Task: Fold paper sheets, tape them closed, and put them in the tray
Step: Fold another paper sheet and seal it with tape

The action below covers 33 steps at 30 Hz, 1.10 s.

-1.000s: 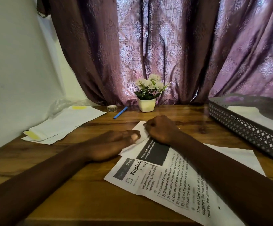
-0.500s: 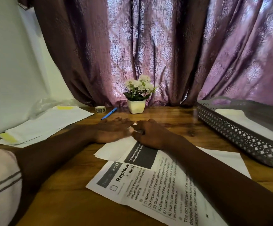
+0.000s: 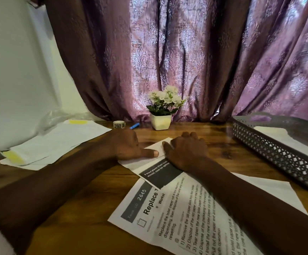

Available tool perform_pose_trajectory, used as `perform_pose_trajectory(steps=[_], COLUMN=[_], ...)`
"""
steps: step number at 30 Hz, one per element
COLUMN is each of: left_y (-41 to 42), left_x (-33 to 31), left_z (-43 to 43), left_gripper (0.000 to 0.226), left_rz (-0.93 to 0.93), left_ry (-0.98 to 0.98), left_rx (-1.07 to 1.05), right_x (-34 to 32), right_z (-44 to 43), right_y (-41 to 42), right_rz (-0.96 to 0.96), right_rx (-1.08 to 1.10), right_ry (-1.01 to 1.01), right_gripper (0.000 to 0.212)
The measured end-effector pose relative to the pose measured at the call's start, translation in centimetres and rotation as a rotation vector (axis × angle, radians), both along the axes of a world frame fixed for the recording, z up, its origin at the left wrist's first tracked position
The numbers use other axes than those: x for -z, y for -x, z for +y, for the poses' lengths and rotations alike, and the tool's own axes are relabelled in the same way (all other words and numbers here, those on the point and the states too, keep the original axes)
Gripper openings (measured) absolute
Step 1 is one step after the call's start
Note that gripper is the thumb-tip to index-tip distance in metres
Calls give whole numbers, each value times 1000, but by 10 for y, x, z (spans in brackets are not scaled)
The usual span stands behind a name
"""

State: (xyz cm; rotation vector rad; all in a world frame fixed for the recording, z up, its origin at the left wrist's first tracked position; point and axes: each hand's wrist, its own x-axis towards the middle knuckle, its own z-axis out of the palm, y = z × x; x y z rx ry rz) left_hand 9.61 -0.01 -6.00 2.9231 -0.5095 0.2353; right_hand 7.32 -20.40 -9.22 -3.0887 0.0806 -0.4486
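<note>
A folded white paper [image 3: 157, 147] with a dark printed band [image 3: 160, 178] lies mid-table on top of a printed sheet [image 3: 184, 223]. My left hand [image 3: 125, 144] rests at the folded paper's left edge, its straight thumb pressing on the paper; its fingers point away toward the pen and are partly hidden. My right hand [image 3: 186, 150] lies flat on the right part of the folded paper, fingers fairly straight. A small tape roll [image 3: 118, 124] stands at the back, just beyond my left hand. The grey lattice tray [image 3: 278, 155] at the right holds white paper [image 3: 276, 134].
A blue pen [image 3: 134, 126] lies beside the tape roll. A white pot of flowers [image 3: 160, 122] stands at the back centre before a purple curtain. A loose stack of papers [image 3: 54, 142] with yellow notes fills the left side, against the wall.
My left hand went from a curled pinch at the paper to lying flatter, farther back and left. My right hand uncurled from a fist and now lies flat on the fold.
</note>
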Motion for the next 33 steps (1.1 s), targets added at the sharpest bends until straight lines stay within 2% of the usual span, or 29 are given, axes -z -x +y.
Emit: perform_pose_trajectory(steps=[3,7,9,12,15,16,18,20,21,23,24,26,27,29,31,33], left_y=[-3,-5,-5,-5,0,4,6,9,9,10,11,14,16,20,20,19], left_x=[-5,-1,0,0,-3,-5,-7,-7,-6,-3,-2,1,1,5,9,15], left_z=[6,14,18,23,23,23,24,25,24,22,21,19,17,9,-2,-11], left_gripper=[93,59,43,41,31,29,26,25,26,23,20,38,49,55,58,56], left_rz=[165,211,120,-68,-180,-231,-362,-453,-479,-503,-499,-403,-309,-192,-255,-357], left_ry=[68,225,341,435,513,486,337,170,108,28,-10,-89,-47,247,500,584], left_rx=[3,64,109,183,311,354,438,513,548,594,597,537,499,440,341,255], right_x=[-2,-3,-3,-12,-19,-22,-23,-23,-22,-22,-19,-15,-13,-14,-14,-14], right_z=[-6,-12,-13,-14,-16,-14,-17,-21,-24,-27,-29,-28,-26,-19,-9,3], right_y=[1,3,3,9,17,21,18,13,10,7,6,5,5,7,11,16], right_rz=[-60,-218,-262,-305,-295,-241,-102,-41,-42,-59,-54,-48,-49,-3,48,107], right_rx=[12,-38,-61,-130,-146,-136,-100,-122,-139,-177,-202,-285,-297,-338,-427,-496], right_ry=[-113,-424,-646,-1017,-1320,-1449,-1704,-1777,-1785,-1759,-1742,-1751,-1746,-1750,-1755,-1762], right_gripper=[57,45,41,42,31,26,42,58,53,28,34,55,64,68,59,40])
